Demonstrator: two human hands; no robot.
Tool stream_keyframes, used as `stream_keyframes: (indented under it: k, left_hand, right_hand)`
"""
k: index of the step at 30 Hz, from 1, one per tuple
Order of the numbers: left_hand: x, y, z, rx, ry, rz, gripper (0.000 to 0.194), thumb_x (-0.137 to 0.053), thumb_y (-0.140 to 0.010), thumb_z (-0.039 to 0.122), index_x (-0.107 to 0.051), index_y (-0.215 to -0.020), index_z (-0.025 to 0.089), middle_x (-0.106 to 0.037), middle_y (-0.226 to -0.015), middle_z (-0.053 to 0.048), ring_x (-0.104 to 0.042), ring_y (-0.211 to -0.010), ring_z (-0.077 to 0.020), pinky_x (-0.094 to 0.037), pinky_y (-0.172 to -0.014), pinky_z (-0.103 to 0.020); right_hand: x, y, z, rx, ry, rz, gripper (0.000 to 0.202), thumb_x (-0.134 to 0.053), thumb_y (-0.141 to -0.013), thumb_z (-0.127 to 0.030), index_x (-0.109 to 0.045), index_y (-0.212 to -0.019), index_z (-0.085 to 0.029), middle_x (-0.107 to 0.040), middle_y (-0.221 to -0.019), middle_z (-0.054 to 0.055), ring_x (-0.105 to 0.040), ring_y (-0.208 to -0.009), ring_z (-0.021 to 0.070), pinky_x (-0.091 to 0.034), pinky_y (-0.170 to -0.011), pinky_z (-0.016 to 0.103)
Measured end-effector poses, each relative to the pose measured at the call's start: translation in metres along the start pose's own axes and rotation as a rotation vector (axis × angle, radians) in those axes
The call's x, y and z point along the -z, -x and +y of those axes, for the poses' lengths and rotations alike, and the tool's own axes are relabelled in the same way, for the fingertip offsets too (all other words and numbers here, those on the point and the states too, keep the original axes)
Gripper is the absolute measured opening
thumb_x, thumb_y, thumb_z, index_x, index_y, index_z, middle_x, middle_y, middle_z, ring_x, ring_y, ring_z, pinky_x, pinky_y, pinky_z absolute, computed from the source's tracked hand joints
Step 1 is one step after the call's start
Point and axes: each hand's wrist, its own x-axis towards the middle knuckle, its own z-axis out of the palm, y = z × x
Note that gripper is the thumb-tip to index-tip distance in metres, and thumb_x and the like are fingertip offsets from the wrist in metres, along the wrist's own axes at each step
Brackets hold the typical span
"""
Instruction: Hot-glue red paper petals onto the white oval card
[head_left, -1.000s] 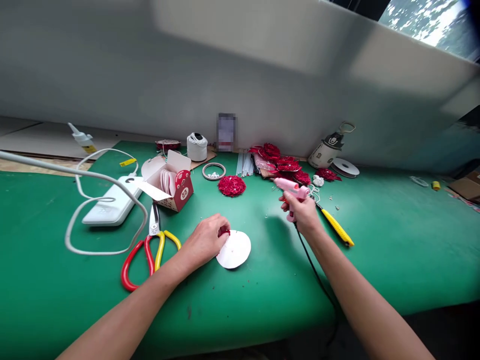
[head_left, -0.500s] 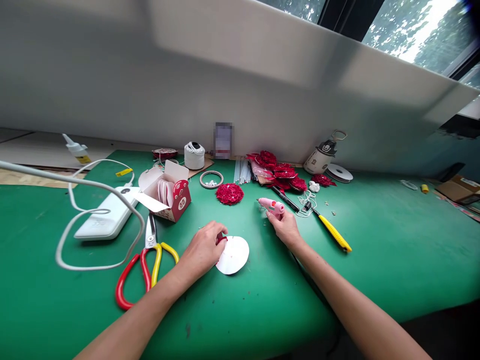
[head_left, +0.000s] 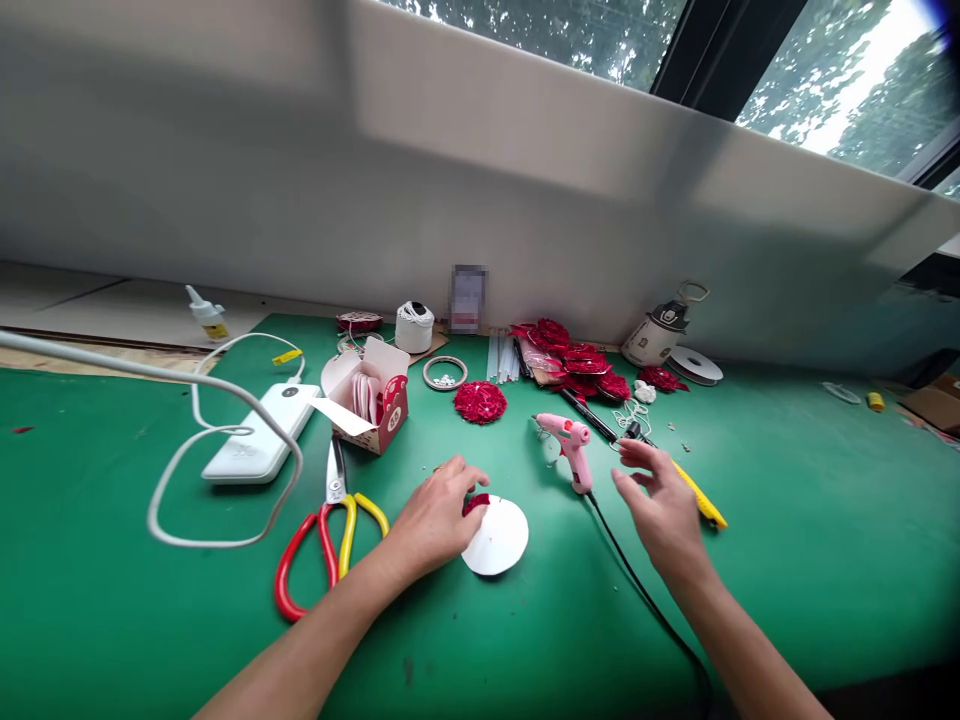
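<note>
My left hand (head_left: 442, 512) is closed at the left edge of a white paper disc (head_left: 498, 538), its fingertips on a small red piece (head_left: 477, 502) at the disc's rim. The disc lies on the green mat. To the right, a pink glue gun (head_left: 568, 444) rests on the mat with its black cord running toward me. My right hand (head_left: 664, 505) is off the gun, a little to its right, fingers apart and holding nothing. A round red flower (head_left: 480, 402) lies beyond the disc.
Red-and-yellow scissors (head_left: 337, 520), an open box (head_left: 367, 400) and a white power bank (head_left: 262, 440) with a looping cable are at left. Red flowers (head_left: 577, 360), a black pen (head_left: 589, 415), a yellow-handled tool (head_left: 701, 497) and a bottle (head_left: 655, 332) are at right.
My right hand has let go of the pink glue gun and moved right, its fingers now apart. My left hand stays at the disc. The view has shifted a little.
</note>
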Motion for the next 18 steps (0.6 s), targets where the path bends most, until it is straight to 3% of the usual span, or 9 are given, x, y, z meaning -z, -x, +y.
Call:
stream_keyframes:
  k: [2,6,8,10,13,18]
  left_hand:
    - [0.000,0.001,0.001,-0.006,0.006,0.009,0.026,-0.052,-0.082,0.020,-0.065,-0.104,0.021,-0.059,-0.101,-0.007,-0.061,-0.087,-0.0213,-0.048,-0.078,-0.035]
    - [0.002,0.000,0.001,-0.007,0.060,0.091,0.020,-0.055,-0.082,0.020,-0.065,-0.099,0.021,-0.060,-0.099,-0.007,-0.061,-0.089,-0.0212,-0.049,-0.078,-0.034]
    - [0.003,0.000,0.001,-0.018,0.091,0.168,0.016,-0.054,-0.082,0.018,-0.064,-0.094,0.020,-0.061,-0.096,-0.007,-0.060,-0.089,-0.0207,-0.049,-0.078,-0.034]
    - [0.003,0.001,0.003,-0.063,0.117,0.239,0.015,-0.052,-0.083,0.015,-0.064,-0.090,0.020,-0.061,-0.093,-0.007,-0.060,-0.088,-0.0202,-0.049,-0.078,-0.034]
    - [0.001,0.004,0.008,-0.192,0.178,0.247,0.017,-0.050,-0.082,0.011,-0.063,-0.085,0.021,-0.062,-0.089,-0.006,-0.059,-0.090,-0.0206,-0.048,-0.079,-0.034]
    - [0.002,0.008,0.013,-0.192,0.325,0.276,0.016,-0.049,-0.083,0.013,-0.062,-0.086,0.021,-0.061,-0.082,-0.004,-0.059,-0.081,-0.0184,-0.049,-0.073,-0.032]
  right_hand:
    - [0.001,0.014,-0.020,0.146,-0.048,0.009,0.026,-0.060,-0.084,-0.032,-0.060,-0.107,-0.021,-0.060,-0.108,0.010,-0.059,-0.097,0.0246,-0.050,-0.084,0.041]
    - [-0.020,0.031,-0.047,0.363,0.007,-0.264,0.008,-0.054,-0.090,-0.024,-0.060,-0.096,-0.024,-0.060,-0.088,0.006,-0.056,-0.075,0.0204,-0.049,-0.068,0.035]
    - [-0.034,0.029,-0.053,0.410,0.030,-0.319,0.007,-0.053,-0.091,-0.023,-0.060,-0.091,-0.024,-0.059,-0.081,0.005,-0.055,-0.069,0.0196,-0.047,-0.065,0.035]
    - [-0.046,0.021,-0.060,0.454,0.029,-0.310,0.009,-0.053,-0.091,-0.023,-0.060,-0.087,-0.024,-0.060,-0.077,0.004,-0.056,-0.067,0.0189,-0.047,-0.067,0.035]
    - [-0.061,0.001,-0.083,0.527,0.025,-0.308,0.015,-0.052,-0.092,-0.024,-0.062,-0.082,-0.023,-0.062,-0.077,0.003,-0.057,-0.069,0.0179,-0.046,-0.066,0.032]
    - [-0.111,-0.036,-0.152,0.650,0.026,-0.454,0.020,-0.051,-0.092,-0.023,-0.066,-0.079,-0.019,-0.065,-0.081,0.005,-0.057,-0.074,0.0163,-0.044,-0.068,0.027]
